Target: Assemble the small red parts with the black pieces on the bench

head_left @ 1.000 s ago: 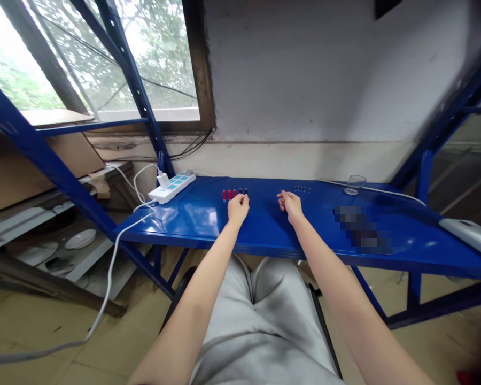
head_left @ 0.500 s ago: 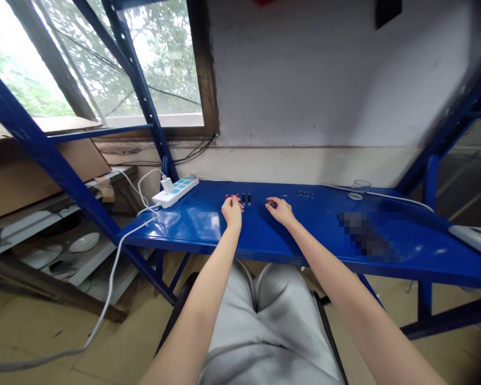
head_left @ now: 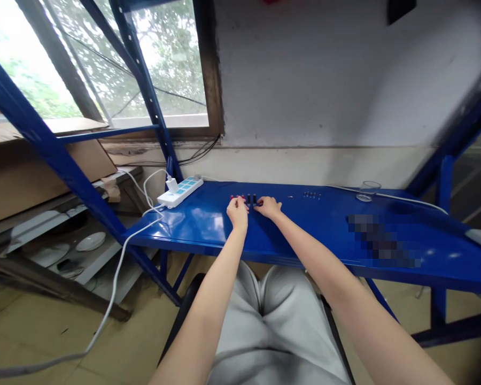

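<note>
My left hand (head_left: 238,214) is at the middle of the blue table, fingers pinched together. What lies between them is too small to make out. Several small red pieces (head_left: 232,197) lie just beyond its fingertips, partly hidden by the hand. To their right are two short black cylinder-like pieces (head_left: 254,198), side by side. My right hand (head_left: 268,206) has its bent fingers apart close to the right-hand black piece. Whether they touch it cannot be made out, and no held thing shows.
Several small metallic pieces (head_left: 312,195) lie right of my hands, with a tiny light piece (head_left: 290,197) nearer. A clear glass (head_left: 367,192) stands at the back right. A white power strip (head_left: 180,192) sits at the left. A blurred-out dark object (head_left: 380,240) lies right of my arm.
My right hand has moved left, up to the black pieces. The left hand stays by the red pieces. The whole view has shifted slightly.
</note>
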A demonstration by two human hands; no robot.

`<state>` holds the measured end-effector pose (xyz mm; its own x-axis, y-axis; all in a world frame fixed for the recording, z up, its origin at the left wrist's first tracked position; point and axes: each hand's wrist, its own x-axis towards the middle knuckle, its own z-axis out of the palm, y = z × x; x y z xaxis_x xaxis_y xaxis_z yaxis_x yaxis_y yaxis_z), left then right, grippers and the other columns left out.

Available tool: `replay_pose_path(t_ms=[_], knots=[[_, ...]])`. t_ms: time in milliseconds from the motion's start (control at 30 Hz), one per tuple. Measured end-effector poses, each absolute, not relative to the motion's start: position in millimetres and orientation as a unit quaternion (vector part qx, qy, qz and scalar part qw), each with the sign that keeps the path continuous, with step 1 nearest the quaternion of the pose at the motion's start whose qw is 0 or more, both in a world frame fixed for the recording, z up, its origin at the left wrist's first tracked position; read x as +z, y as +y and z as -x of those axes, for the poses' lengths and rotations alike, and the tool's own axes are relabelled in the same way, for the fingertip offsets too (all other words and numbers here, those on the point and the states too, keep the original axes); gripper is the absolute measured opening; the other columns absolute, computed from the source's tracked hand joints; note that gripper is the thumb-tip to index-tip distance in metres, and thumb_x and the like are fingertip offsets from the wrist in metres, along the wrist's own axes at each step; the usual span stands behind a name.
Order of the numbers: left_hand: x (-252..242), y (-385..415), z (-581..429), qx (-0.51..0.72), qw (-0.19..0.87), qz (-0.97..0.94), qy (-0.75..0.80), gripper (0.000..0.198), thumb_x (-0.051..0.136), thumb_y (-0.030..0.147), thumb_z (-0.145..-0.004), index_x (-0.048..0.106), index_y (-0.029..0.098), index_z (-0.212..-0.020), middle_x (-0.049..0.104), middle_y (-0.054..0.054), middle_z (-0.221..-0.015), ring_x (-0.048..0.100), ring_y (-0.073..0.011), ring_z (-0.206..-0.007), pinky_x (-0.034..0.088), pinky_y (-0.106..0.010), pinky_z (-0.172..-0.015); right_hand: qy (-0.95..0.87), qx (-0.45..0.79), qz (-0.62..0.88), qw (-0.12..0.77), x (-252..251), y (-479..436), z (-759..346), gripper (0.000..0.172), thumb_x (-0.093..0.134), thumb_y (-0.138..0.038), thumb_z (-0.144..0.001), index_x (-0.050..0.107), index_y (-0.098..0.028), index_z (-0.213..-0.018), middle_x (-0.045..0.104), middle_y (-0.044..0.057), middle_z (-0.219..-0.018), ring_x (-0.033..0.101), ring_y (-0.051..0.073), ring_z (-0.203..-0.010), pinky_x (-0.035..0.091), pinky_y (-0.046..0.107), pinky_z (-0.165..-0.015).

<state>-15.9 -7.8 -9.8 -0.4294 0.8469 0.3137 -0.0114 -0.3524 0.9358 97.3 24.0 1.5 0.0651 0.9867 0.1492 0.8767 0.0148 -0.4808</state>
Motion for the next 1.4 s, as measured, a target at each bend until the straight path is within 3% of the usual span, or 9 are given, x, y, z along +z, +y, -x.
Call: replay_pose_path(t_ms=[333, 833, 1233, 1300, 1400], knots=[[-9, -9, 16, 0.693, 0.312, -0.444, 0.475, 0.029, 0.042, 0.037, -0.083, 0.054, 0.015, -0.067, 0.049, 0.002, -0.048, 0.045, -0.007, -0.041, 0.038, -0.018, -0.044, -0.668, 0.101, 0.705, 0.214, -1, 32, -91, 0.022, 0.06, -0.036, -0.072, 0.066, -0.024, -0.089, 0.062, 0.005, -0.108, 0.046, 0.027, -0.109, 0.032, 0.046, -0.087], [-11, -8, 15, 0.683, 0.3, -0.462, 0.479, 0.03, 0.042, 0.039, -0.083, 0.054, 0.016, -0.068, 0.05, 0.002, -0.049, 0.048, -0.0083, -0.043, 0.039, -0.02, -0.048, -0.663, 0.101, 0.696, 0.258, -7, 31, -93, 0.014, 0.058, -0.034, -0.072, 0.065, -0.023, -0.079, 0.064, 0.004, -0.1, 0.049, 0.026, -0.103, 0.032, 0.045, -0.085], [-10, -14, 12, 0.627, 0.26, -0.559, 0.476, 0.032, 0.041, 0.04, -0.084, 0.058, 0.017, -0.069, 0.053, 0.001, -0.051, 0.052, -0.0097, -0.051, 0.041, -0.021, -0.055, -0.646, 0.054, 0.635, 0.42, 6, -7, -141, 0.02, 0.052, -0.037, -0.075, 0.06, -0.021, -0.081, 0.064, 0.006, -0.097, 0.052, 0.024, -0.097, 0.033, 0.041, -0.085], [-9, -16, 10, 0.613, 0.266, -0.579, 0.467, 0.032, 0.043, 0.042, -0.084, 0.06, 0.017, -0.074, 0.053, 0.001, -0.051, 0.052, -0.0096, -0.051, 0.041, -0.021, -0.056, -0.632, 0.077, 0.644, 0.424, 1, -16, -147, 0.019, 0.052, -0.037, -0.075, 0.059, -0.02, -0.081, 0.065, 0.006, -0.093, 0.054, 0.023, -0.093, 0.035, 0.039, -0.081], [-9, -19, 6, 0.588, 0.276, -0.623, 0.436, 0.033, 0.052, 0.043, -0.079, 0.061, 0.018, -0.097, 0.056, 0.002, -0.056, 0.051, -0.0089, -0.052, 0.041, -0.021, -0.056, -0.634, 0.045, 0.653, 0.411, -6, -24, -151, 0.017, 0.051, -0.035, -0.077, 0.058, -0.02, -0.081, 0.064, 0.006, -0.092, 0.053, 0.023, -0.093, 0.034, 0.037, -0.08]])
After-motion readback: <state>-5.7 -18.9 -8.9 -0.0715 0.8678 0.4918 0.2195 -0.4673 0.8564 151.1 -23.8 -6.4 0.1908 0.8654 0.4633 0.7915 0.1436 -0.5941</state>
